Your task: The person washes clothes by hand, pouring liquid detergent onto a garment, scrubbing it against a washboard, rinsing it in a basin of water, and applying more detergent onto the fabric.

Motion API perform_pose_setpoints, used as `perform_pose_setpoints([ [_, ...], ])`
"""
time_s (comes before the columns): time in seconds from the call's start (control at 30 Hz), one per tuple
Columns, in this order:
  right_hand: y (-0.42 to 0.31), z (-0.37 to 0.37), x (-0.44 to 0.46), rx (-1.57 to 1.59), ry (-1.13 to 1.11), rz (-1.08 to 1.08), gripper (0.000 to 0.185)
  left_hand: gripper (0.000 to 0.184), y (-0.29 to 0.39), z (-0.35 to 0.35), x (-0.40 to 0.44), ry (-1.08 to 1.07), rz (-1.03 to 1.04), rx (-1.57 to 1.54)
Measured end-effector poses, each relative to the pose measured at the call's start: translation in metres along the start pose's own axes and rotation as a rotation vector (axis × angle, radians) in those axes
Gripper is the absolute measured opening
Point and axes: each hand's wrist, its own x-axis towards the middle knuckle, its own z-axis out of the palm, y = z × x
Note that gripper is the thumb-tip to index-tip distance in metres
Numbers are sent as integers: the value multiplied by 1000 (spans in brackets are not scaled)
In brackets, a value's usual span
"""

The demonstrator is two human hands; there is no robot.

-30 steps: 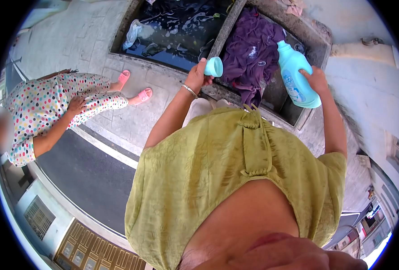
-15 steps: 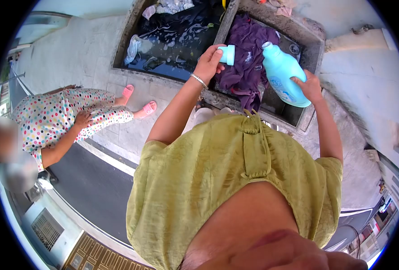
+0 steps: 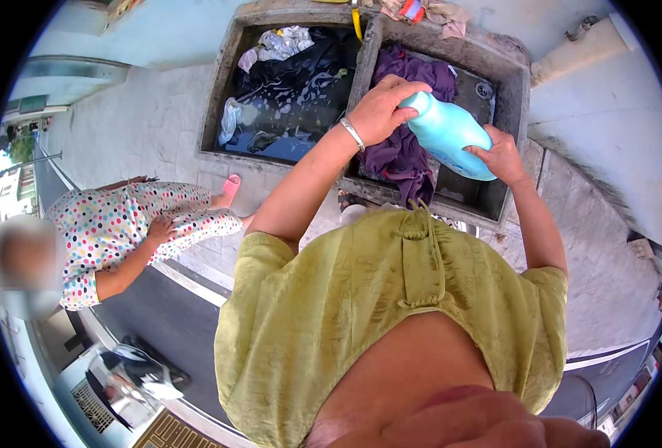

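Observation:
A light-blue detergent bottle [image 3: 450, 136] is tilted above the right basin, its neck towards the upper left. My right hand [image 3: 502, 158] grips its body near the base, thumb across the front. My left hand [image 3: 379, 112], with a silver bangle at the wrist, has its fingers closed around the light-blue cap [image 3: 419, 101], which sits at the bottle's neck. How far the cap is screwed on cannot be seen. Beneath the bottle, wet purple clothing [image 3: 399, 160] lies bunched in the basin and hangs over its front edge.
The stone double sink [image 3: 523, 89] has dark soapy water [image 3: 271, 119] with soaking clothes on its left side. A drain [image 3: 483, 90] shows in the right basin. A yellow strap [image 3: 357, 24] and cloths [image 3: 446, 16] lie along the back rim. At left stands a person in dotted clothes [image 3: 114, 231]; a scooter [image 3: 148, 369] is behind.
My left hand has brought the cap from beside the bottle onto its neck. The bottle has shifted left and tilted further. The scooter has come into view at lower left.

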Motion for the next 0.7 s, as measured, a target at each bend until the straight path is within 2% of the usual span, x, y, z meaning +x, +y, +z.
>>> perform_pose_setpoints([
  [0.07,0,-1,-2,-11,12,27,30,41,2,-3,7,-57,49,12],
  [0.13,7,-3,-2,144,0,48,31,40,6,-8,19,-155,110,29],
  [0.2,8,-8,-2,278,-94,218,36,40,5,-9,26,-218,145,17],
  [0.37,28,-5,-3,480,-98,247,37,42,-2,-9,51,-373,261,22],
  [0.4,31,-9,-1,478,-92,246,37,42,-3,-5,55,-374,268,23],
  [0.47,38,-16,5,291,46,133,36,59,3,0,63,-183,322,76],
  [0.5,51,-18,10,302,59,189,35,76,8,1,61,-98,248,94],
  [0.53,51,-25,16,327,126,253,33,76,8,2,59,-97,249,96],
  [0.6,61,-41,33,269,289,203,31,80,1,9,55,51,-52,-103],
  [0.67,70,-60,57,290,411,258,30,76,-17,17,35,-27,-84,4],
  [0.7,85,-66,71,194,487,264,31,74,-34,26,18,-83,-95,55],
])
